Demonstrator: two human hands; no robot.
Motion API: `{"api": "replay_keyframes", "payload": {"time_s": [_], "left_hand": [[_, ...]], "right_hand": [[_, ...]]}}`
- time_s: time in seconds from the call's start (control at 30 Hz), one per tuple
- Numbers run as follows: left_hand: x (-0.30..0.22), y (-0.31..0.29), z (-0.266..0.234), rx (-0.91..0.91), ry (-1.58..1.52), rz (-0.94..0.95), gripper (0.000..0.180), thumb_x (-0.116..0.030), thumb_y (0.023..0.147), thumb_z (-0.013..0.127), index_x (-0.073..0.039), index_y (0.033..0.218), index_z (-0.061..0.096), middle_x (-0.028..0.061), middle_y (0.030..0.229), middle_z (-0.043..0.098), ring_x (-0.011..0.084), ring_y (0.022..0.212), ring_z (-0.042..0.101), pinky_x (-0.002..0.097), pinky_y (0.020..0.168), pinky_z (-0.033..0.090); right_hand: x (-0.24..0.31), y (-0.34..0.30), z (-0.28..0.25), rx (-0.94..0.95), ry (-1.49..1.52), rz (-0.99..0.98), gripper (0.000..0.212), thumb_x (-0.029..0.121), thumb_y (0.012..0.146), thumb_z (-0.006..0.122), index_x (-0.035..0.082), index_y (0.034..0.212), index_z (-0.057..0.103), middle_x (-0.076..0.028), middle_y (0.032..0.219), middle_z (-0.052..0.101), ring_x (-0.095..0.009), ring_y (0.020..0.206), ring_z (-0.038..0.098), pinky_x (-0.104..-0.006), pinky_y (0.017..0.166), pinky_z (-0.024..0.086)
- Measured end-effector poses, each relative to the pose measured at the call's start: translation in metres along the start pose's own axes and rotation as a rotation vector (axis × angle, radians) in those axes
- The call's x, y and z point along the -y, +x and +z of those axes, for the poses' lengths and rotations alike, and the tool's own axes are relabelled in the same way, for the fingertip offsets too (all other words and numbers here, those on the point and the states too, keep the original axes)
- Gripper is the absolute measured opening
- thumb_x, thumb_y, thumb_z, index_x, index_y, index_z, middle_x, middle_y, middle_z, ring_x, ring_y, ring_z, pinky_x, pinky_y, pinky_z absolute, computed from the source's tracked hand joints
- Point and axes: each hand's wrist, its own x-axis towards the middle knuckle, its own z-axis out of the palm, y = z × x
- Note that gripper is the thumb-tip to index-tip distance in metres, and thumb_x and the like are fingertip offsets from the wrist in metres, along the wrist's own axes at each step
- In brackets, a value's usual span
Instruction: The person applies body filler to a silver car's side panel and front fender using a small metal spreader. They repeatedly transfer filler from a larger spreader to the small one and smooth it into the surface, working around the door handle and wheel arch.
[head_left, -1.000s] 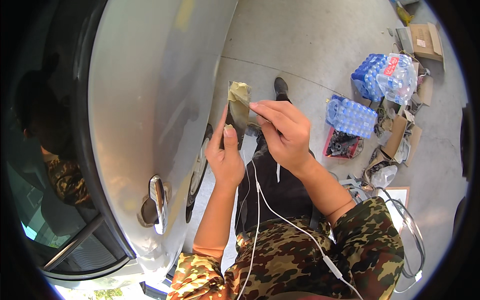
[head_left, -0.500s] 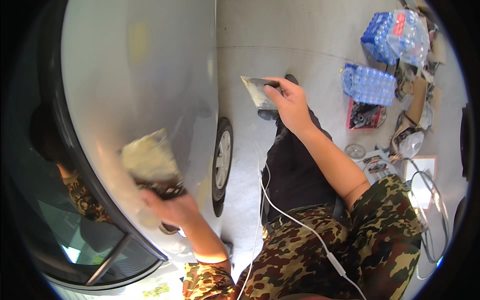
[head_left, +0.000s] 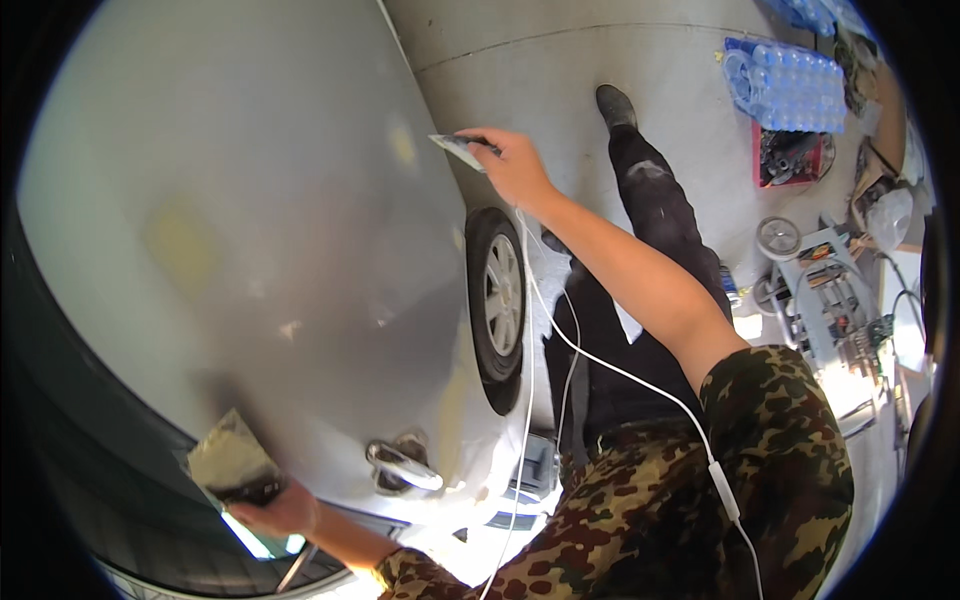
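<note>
Apparently the two hands are spread wide so that what they carry cannot meet. At near left, the left hand grasps the dark lower end of a thin rectangular plate coated with pale yellow paste; a hold on that end alone probably leaves the fingers clean, and the coated face is turned upward, I suppose to stop anything sliding off. The plate sits over the edge of a dark curved car window, though from where I stand I cannot tell whether they touch.

Farther off, the right hand pinches a thin metal blade by its back, which seems to leave the light edge free toward the silver-grey painted car panel. Just left of the blade is a small yellowish patch on the panel.

A slim white cable hangs down the camouflage-patterned shirt, perhaps to spare the arms. At far right, a blue film-wrapped bottle pack and a red plastic crate rest side by side, presumably out of reach's way.
</note>
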Motion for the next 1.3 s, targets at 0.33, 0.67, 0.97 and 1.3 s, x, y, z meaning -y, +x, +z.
{"api": "replay_keyframes", "payload": {"time_s": [0.33, 0.67, 0.97, 1.3], "left_hand": [[-0.142, 0.120, -0.022, 0.111, 0.785, 0.548, 0.076, -0.037, 0.099, 0.067, -0.003, 0.157, 0.033, 0.0222, 0.152, 0.051, 0.0402, 0.133, 0.057, 0.0494, 0.113, 0.045], [-0.250, 0.117, 0.046, 0.006, -0.381, 0.153, 0.053, -0.020, 0.103, 0.066, -0.001, 0.149, 0.046, 0.0173, 0.147, 0.056, 0.0322, 0.134, 0.056, 0.0489, 0.111, 0.051], [-0.260, 0.125, 0.045, -0.119, -0.165, 0.281, 0.047, -0.034, 0.108, 0.051, -0.002, 0.142, 0.054, 0.0153, 0.142, 0.061, 0.0326, 0.133, 0.056, 0.0519, 0.115, 0.047], [-0.247, 0.137, 0.031, 0.195, -0.363, 0.296, 0.043, -0.030, 0.107, 0.054, -0.001, 0.139, 0.056, 0.0162, 0.135, 0.063, 0.0334, 0.125, 0.059, 0.0517, 0.111, 0.049]], "right_hand": [[0.038, 0.026, 0.022, -0.063, 0.232, -0.028, 0.026, 0.008, 0.100, 0.058, 0.007, 0.120, 0.075, -0.008, 0.091, 0.073, -0.018, 0.071, 0.060, -0.0326, 0.069, 0.049], [0.060, 0.039, 0.034, -0.114, 0.288, -0.287, 0.029, 0.000, 0.100, 0.057, 0.006, 0.122, 0.074, -0.010, 0.115, 0.075, -0.023, 0.102, 0.070, -0.0311, 0.089, 0.054], [0.056, 0.044, 0.054, -0.167, 0.270, -0.476, 0.042, -0.016, 0.087, 0.058, 0.008, 0.117, 0.074, -0.007, 0.118, 0.074, -0.025, 0.110, 0.070, -0.0334, 0.094, 0.057], [0.040, 0.020, 0.045, -0.183, 0.211, -0.526, 0.043, -0.016, 0.086, 0.057, 0.007, 0.117, 0.074, -0.009, 0.118, 0.074, -0.026, 0.108, 0.070, -0.0345, 0.092, 0.057]]}}
